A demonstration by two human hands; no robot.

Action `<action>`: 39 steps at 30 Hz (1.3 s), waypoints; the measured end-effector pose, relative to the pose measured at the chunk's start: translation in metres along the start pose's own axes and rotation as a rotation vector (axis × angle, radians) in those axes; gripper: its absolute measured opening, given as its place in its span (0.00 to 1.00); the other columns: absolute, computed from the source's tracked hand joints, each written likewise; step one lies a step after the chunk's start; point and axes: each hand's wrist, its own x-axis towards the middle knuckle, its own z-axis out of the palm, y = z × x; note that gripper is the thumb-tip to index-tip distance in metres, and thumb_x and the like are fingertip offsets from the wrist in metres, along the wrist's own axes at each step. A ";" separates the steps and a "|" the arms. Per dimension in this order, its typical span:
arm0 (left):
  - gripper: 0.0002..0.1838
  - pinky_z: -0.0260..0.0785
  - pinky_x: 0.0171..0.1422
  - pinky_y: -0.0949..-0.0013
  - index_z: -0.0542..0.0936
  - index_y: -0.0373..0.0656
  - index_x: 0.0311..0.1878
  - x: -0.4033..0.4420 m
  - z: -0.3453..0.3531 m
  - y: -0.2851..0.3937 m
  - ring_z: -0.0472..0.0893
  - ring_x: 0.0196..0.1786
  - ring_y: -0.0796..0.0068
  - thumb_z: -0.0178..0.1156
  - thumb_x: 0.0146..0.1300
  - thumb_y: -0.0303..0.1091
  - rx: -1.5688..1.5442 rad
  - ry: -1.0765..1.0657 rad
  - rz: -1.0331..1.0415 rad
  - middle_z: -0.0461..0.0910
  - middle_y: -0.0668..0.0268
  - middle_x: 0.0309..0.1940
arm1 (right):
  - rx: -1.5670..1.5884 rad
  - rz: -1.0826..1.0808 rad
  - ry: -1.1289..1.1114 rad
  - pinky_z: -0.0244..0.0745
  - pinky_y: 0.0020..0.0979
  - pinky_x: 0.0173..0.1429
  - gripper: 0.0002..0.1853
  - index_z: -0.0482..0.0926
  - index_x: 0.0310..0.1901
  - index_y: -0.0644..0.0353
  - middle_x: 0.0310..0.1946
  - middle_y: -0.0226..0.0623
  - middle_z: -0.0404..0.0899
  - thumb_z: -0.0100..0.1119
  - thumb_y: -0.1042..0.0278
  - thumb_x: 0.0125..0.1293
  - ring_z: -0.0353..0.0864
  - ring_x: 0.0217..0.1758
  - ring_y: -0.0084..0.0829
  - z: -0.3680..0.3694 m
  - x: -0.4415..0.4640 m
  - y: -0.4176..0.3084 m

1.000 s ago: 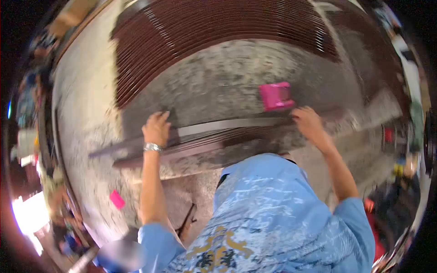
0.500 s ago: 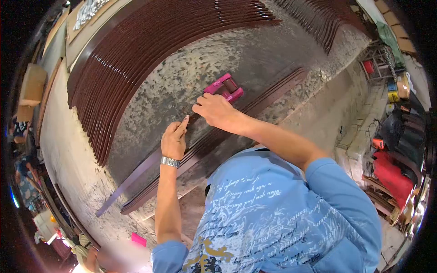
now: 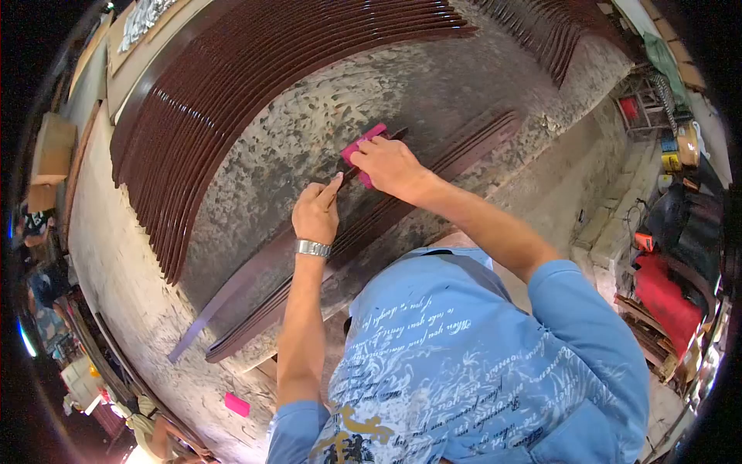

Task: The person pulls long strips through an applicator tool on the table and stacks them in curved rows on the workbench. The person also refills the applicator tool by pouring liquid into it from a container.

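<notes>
A long dark brown strip, like a belt strap, runs slantwise over the stained worktop. My left hand is closed on it, index finger stretched along its length. Just up and to the right, my right hand has its fingers curled down on the strip over a pink tray. The tip of the strap shows past these fingers. My right hand covers much of the tray, so its brown inside is hidden.
Many glossy brown strips stand in a curved row at the back, with more strips at upper right. Several straight strips lie along the near edge. A pink block sits at lower left. Red cloth hangs at right.
Both hands have shifted right and slightly up with the strip. My right hand now lies over the pink tray, whose brown inside showed before; the strap's tip now sticks out beyond it.
</notes>
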 end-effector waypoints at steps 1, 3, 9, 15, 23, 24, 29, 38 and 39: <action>0.21 0.74 0.40 0.59 0.86 0.58 0.52 0.002 0.001 0.004 0.80 0.37 0.61 0.63 0.57 0.23 -0.015 0.036 0.002 0.79 0.65 0.33 | -0.006 -0.009 -0.007 0.80 0.40 0.45 0.10 0.80 0.40 0.55 0.39 0.37 0.78 0.63 0.69 0.55 0.80 0.46 0.40 -0.006 0.001 -0.003; 0.20 0.75 0.41 0.60 0.87 0.57 0.50 -0.005 -0.012 0.009 0.81 0.38 0.61 0.63 0.57 0.23 -0.005 0.086 -0.012 0.80 0.66 0.34 | -0.019 -0.022 -0.019 0.80 0.39 0.43 0.09 0.79 0.38 0.55 0.39 0.37 0.78 0.63 0.70 0.54 0.80 0.44 0.40 -0.018 0.001 -0.014; 0.19 0.77 0.43 0.63 0.87 0.53 0.48 -0.035 -0.032 -0.016 0.83 0.41 0.63 0.63 0.56 0.20 0.090 0.130 -0.029 0.83 0.66 0.39 | 0.061 -0.093 -0.040 0.79 0.39 0.43 0.05 0.78 0.35 0.54 0.37 0.35 0.77 0.60 0.69 0.56 0.81 0.42 0.39 0.000 0.013 -0.052; 0.19 0.77 0.42 0.64 0.87 0.54 0.46 -0.036 -0.023 -0.022 0.83 0.41 0.63 0.62 0.55 0.19 0.115 0.148 0.016 0.83 0.67 0.39 | 0.039 -0.096 -0.008 0.79 0.38 0.41 0.05 0.78 0.35 0.54 0.36 0.35 0.76 0.61 0.70 0.56 0.82 0.40 0.38 0.017 0.009 -0.048; 0.15 0.75 0.38 0.64 0.88 0.53 0.42 -0.016 -0.005 -0.014 0.81 0.37 0.66 0.62 0.54 0.22 0.107 0.176 0.104 0.83 0.70 0.36 | 0.060 -0.085 0.051 0.78 0.39 0.43 0.07 0.78 0.36 0.55 0.36 0.35 0.76 0.62 0.72 0.54 0.81 0.41 0.38 0.008 0.000 -0.036; 0.15 0.75 0.38 0.63 0.88 0.53 0.42 -0.012 0.001 -0.011 0.81 0.36 0.66 0.62 0.54 0.22 0.104 0.179 0.115 0.83 0.70 0.36 | 0.050 -0.089 0.043 0.78 0.39 0.44 0.08 0.78 0.37 0.55 0.37 0.36 0.77 0.63 0.71 0.53 0.81 0.42 0.38 0.006 -0.002 -0.035; 0.14 0.76 0.40 0.63 0.86 0.48 0.42 0.014 0.027 0.013 0.83 0.39 0.62 0.59 0.54 0.21 0.108 0.164 0.116 0.84 0.68 0.38 | -0.001 -0.096 0.093 0.77 0.39 0.44 0.08 0.79 0.37 0.54 0.36 0.35 0.77 0.63 0.71 0.53 0.81 0.42 0.38 0.006 -0.004 -0.003; 0.10 0.79 0.43 0.61 0.86 0.48 0.43 0.041 0.064 0.046 0.85 0.41 0.61 0.66 0.57 0.27 0.116 0.229 0.052 0.86 0.65 0.39 | -0.057 -0.051 0.062 0.78 0.42 0.43 0.10 0.79 0.36 0.53 0.35 0.34 0.78 0.64 0.73 0.50 0.82 0.41 0.39 -0.035 -0.033 0.102; 0.09 0.79 0.43 0.61 0.86 0.48 0.42 0.042 0.065 0.049 0.85 0.41 0.62 0.67 0.57 0.28 0.132 0.220 0.041 0.86 0.65 0.39 | -0.076 -0.041 0.076 0.78 0.42 0.43 0.09 0.80 0.36 0.53 0.34 0.34 0.78 0.63 0.73 0.51 0.82 0.41 0.40 -0.040 -0.038 0.117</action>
